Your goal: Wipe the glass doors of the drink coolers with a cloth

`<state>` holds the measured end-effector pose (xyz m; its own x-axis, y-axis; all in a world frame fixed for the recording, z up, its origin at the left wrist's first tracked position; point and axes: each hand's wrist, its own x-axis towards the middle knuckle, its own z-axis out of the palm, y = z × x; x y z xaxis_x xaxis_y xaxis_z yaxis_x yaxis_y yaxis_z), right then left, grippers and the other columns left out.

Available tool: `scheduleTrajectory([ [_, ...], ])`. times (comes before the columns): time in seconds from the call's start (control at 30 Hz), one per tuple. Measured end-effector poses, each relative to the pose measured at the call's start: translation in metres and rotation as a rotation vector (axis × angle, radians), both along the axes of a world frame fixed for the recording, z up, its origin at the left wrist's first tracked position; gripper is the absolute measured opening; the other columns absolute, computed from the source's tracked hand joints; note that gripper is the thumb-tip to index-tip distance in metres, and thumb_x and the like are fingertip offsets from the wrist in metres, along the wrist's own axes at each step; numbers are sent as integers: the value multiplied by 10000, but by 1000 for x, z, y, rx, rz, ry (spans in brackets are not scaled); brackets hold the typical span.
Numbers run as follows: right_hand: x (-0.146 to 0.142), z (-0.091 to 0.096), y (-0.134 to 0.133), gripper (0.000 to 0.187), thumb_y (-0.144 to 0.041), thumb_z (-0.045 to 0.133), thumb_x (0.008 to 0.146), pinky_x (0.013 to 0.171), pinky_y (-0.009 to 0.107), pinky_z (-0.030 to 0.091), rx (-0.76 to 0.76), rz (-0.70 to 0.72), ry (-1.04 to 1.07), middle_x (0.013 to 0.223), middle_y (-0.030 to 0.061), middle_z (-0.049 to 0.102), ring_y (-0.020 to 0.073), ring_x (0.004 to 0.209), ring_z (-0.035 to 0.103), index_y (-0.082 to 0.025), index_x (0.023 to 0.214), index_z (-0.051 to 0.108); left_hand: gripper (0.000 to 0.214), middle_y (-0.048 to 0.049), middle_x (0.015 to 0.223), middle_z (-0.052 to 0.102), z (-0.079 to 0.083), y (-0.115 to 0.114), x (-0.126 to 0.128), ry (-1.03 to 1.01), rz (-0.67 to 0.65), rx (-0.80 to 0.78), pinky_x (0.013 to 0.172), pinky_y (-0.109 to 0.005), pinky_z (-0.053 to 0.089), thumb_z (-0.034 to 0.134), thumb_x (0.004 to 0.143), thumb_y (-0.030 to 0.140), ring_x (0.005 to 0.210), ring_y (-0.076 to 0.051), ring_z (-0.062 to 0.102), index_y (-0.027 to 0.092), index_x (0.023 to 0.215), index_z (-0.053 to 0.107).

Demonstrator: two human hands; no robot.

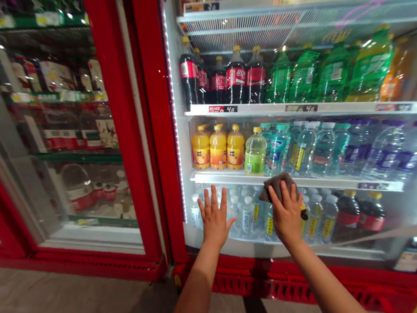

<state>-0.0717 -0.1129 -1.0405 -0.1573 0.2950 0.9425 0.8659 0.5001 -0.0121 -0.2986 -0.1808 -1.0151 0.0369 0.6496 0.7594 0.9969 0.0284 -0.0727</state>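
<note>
My left hand [214,220] is raised flat with its fingers spread against the glass door [235,247] of a red-framed drinks fridge, and nothing is in it. To its right, my right hand [286,213] presses a greyish-brown cloth [278,183] on the same glass. The cloth is bunched, and its upper edge shows above my fingers, level with the edge of a white shelf. Behind the door, close to my left hand, stand small clear water bottles [247,214]. My right palm and the cloth's underside are hidden.
Dark cola bottles [236,77], green soda bottles [302,73] and orange juice bottles [218,148] fill shelves behind the glass. At left stands another red-framed fridge [113,87] with packed drinks. The red base grille [257,284] meets the grey floor [79,306].
</note>
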Motion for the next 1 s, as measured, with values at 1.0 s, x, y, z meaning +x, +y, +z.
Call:
scheduleTrajectory([
  [1.0, -46, -19, -25, 760, -112, 503, 950, 1245, 568, 176, 3, 102, -240, 1655, 18, 331, 268, 1559, 205, -398, 1601, 234, 1092, -163, 1700, 103, -35, -18, -54, -128, 52, -45, 1231, -673, 144, 781, 795, 524, 1566, -403, 57, 244, 1627, 133],
])
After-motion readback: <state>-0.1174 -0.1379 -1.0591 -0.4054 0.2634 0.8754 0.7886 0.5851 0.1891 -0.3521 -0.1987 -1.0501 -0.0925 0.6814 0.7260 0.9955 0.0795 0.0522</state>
